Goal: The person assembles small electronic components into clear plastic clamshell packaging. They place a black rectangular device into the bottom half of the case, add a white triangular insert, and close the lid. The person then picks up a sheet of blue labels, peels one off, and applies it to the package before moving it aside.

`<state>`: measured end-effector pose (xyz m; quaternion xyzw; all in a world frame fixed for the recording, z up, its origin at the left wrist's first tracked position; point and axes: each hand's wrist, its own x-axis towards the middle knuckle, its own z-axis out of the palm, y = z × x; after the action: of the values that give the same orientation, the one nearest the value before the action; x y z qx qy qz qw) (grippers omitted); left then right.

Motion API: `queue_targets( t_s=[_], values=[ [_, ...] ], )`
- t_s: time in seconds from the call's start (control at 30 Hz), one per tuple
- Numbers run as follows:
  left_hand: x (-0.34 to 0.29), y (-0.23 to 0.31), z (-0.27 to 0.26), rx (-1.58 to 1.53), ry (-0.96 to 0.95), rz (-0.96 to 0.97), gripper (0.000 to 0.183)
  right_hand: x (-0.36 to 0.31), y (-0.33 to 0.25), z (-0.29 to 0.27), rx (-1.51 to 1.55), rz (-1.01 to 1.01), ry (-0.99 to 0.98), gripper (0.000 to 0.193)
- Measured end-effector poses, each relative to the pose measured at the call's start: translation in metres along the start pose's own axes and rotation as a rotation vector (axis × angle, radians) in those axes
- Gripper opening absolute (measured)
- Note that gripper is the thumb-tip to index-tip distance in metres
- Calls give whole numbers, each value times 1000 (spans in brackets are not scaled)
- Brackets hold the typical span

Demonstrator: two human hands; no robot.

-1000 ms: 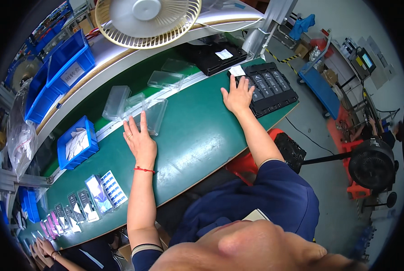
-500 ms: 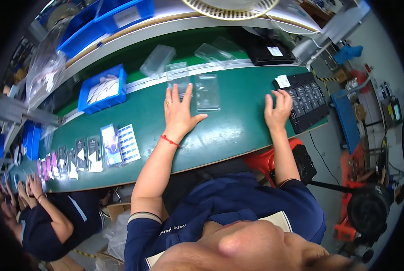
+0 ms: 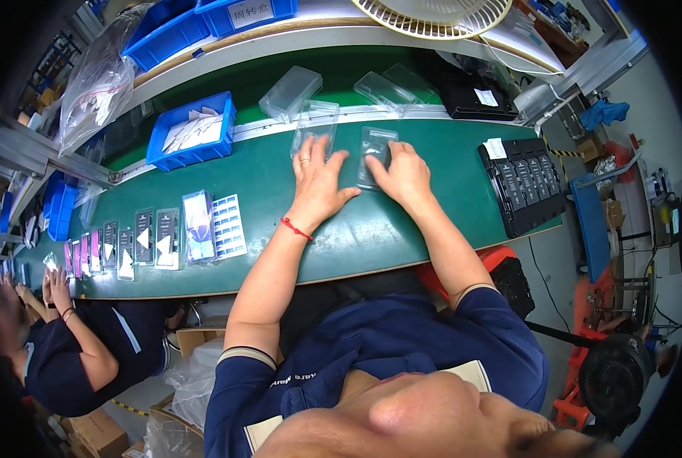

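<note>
My left hand has its fingers spread over the near end of a clear plastic blister tray. Its fingertips overlap the tray, and the thumb points right. Over a second clear blister tray, lying on the green tabletop, is my right hand. The right thumb lies across that tray and the fingers are at its right edge, apart from the thumb; no firm grip shows. Further back, a frosted clear plastic box and more clear plastic shells rest near the rail.
A blue bin holds white paper pieces. Leftward lie several packaged flat black parts, a bagged stack and a label sheet. A black tray of parts is at right. A fan stands above; a co-worker works at left.
My right hand has moved left from beside the black tray to the right-hand blister tray. My left hand stays by the other tray, its fingers still spread. The whole view has shifted slightly.
</note>
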<state>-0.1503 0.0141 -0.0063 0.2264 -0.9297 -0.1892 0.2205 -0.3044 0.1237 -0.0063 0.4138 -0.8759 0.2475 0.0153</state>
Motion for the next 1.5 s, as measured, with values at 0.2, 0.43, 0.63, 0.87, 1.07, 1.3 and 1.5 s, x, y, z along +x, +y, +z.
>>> queue_targets(
  t_s=[0.2, 0.43, 0.63, 0.87, 1.07, 1.3, 1.5],
  values=[
    [-5, -1, 10, -25, 1, 17, 44, 10, 4, -49, -209, -294, -73, 43],
    [0, -5, 10, -16, 153, -17, 34, 41, 15, -39, -327, -762, -457, 72],
    [9, -9, 5, -230, 448, 61, 18, 48, 21, -46, 15, -553, -429, 82],
    [6, -2, 14, -1365, -70, -372, 10, 12, 11, -24, 680, -175, -343, 93],
    [6, 2, 11, -1565, -70, -438, 11, -2, -9, -27, 709, -247, -222, 63],
    [5, 4, 12, -1622, -86, -441, 13, -13, -18, -8, 585, -422, 94, 18],
    [2, 3, 20, -1614, -53, -416, 12, -17, -23, -4, 633, -333, 31, 22]
  ],
)
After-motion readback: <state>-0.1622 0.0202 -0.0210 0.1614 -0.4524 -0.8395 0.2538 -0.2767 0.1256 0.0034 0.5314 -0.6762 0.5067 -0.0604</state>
